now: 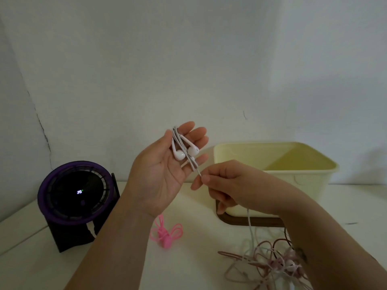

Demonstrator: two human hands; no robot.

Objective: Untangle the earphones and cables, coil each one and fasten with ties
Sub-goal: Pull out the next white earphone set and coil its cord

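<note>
- Heaped at the near right of the white table point(188, 268), a tangle point(272, 260) of pinkish-brown cables lies unsorted. At least one more earbud seems to be caught in it, and it looks like work waiting its turn.
- A white cord point(249, 225) climbs out of that heap to the right hand point(222, 181). Thumb and forefinger pinch it just below the other hand, apparently to keep the line taut and feed it turn by turn.
- The left hand point(165, 164) is raised with its palm toward the camera, fingers nearly straight and slightly spread, gripping nothing. It appears to serve as a spool.
- The white earphones point(184, 151) hang against that palm, both buds side by side, with their cord looped over the upper fingers.
- Coiling looks to be the step in hand. A long run of cord trails down to the table, so the coil seems far from finished, and no tie is on it yet.
- A pink cable point(166, 233) lies near centre, below the left wrist. Its loops are gathered at the middle, and it seems to be already bundled and set apart from the tangle.
- A cream bin point(293, 164) stands open at the far right on a dark wooden base point(251, 221). It may be meant for finished bundles, though little of its inside shows.
- A purple-rimmed round device point(77, 191) with lit digits stands at the far left, well apart from the work.
</note>
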